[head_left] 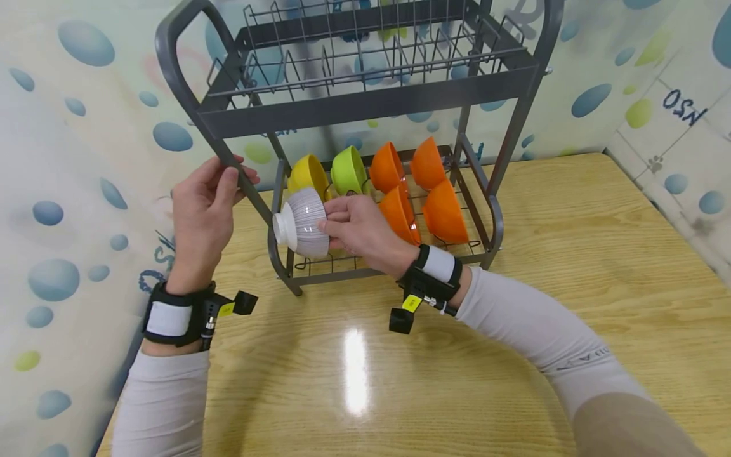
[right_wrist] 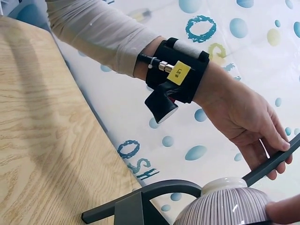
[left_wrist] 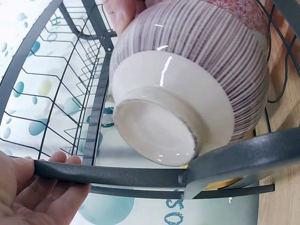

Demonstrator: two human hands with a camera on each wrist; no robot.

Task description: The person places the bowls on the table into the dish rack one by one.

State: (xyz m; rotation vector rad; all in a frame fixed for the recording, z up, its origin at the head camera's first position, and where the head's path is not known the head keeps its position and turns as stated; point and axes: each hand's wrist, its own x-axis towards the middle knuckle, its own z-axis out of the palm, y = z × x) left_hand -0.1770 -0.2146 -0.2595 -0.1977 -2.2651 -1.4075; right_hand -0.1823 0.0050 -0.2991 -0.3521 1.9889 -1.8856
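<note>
My right hand (head_left: 365,230) holds a striped white bowl (head_left: 308,222) by its rim, thumb on the near side. The bowl lies on its side at the front left corner of the rack's lower tier, its white foot facing left. In the left wrist view the bowl (left_wrist: 187,61) fills the middle, and a red floral pattern shows inside it. My left hand (head_left: 202,209) grips the left post of the dark grey dish rack (head_left: 365,105), with fingers wrapped behind it. The right wrist view shows that left hand (right_wrist: 248,122) pinching the post beside the bowl (right_wrist: 225,206).
On the lower tier, a yellow bowl (head_left: 308,174), a green bowl (head_left: 348,170) and several orange bowls (head_left: 445,212) stand on edge. Wire dividers (head_left: 365,57) line the upper tier. The wooden table (head_left: 457,381) meets a patterned wall (head_left: 74,158) at the left and back.
</note>
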